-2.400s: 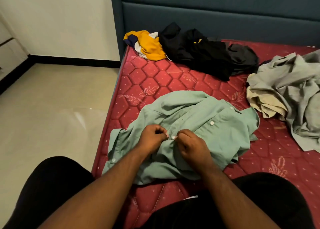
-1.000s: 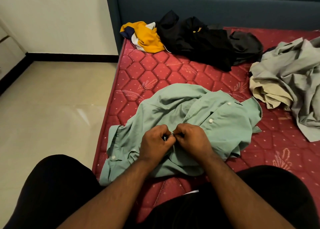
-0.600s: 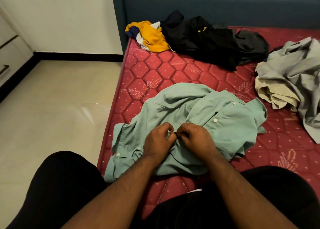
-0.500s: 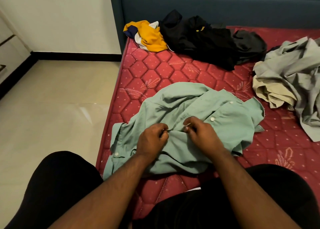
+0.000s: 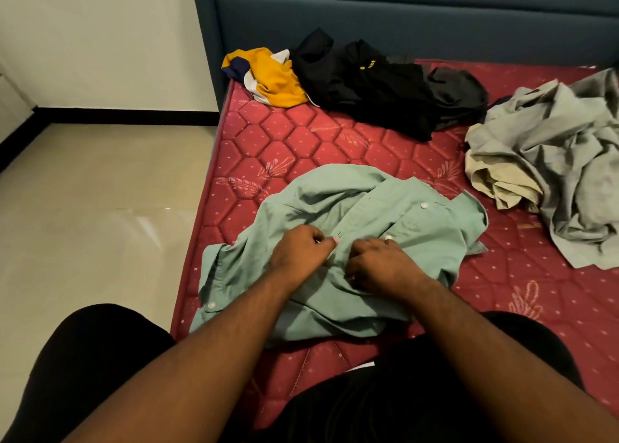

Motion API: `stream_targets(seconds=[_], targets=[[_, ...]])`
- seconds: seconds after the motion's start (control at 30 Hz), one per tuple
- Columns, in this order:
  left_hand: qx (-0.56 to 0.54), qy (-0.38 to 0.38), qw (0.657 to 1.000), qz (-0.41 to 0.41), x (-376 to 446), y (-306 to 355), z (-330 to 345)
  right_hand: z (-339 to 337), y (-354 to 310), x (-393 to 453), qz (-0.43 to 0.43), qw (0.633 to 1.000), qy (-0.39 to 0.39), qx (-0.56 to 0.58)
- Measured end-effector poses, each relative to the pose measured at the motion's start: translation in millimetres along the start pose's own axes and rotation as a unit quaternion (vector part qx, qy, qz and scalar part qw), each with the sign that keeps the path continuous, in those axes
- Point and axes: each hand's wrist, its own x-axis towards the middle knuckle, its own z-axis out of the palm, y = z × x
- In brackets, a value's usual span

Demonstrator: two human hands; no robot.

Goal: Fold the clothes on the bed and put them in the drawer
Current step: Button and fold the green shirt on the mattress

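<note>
while the pale green button-up cotton shirt lies crumpled and unfolded near the front left edge of the red quilted mattress, both hands work at its front placket. the left hand has its fingers curled and pinches the fabric at the placket; the right hand has its fingers curled into the cloth just beside it. judged from this posture, the step in hand is fastening a button before folding; the button itself is hidden by the fingers.

progress assessment: early stage. no folded garment is visible on the bed.

items left:
- yellow, white and navy jersey top, bunched at the rear left corner of the mattress.
- black garment heap, touching the jersey along the headboard edge.
- grey crumpled shirt pile, at the right edge, with a beige cloth under its near side.

the drawer is not identifiable in view. all folding and all stowing remain to be done.
</note>
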Motion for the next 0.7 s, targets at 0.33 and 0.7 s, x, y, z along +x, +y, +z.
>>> stream_targets(seconds=[0.33,0.7], targets=[[-0.22,0.047,0.973,-0.058,16.6,17.3,28.8,12.0,7.7,-1.0,0.085,0.988,-0.019,0.13],[-0.316,0.003,0.948,-0.047,2.9,14.2,25.0,2.0,4.3,-8.7,0.072,0.971,0.211,0.087]])
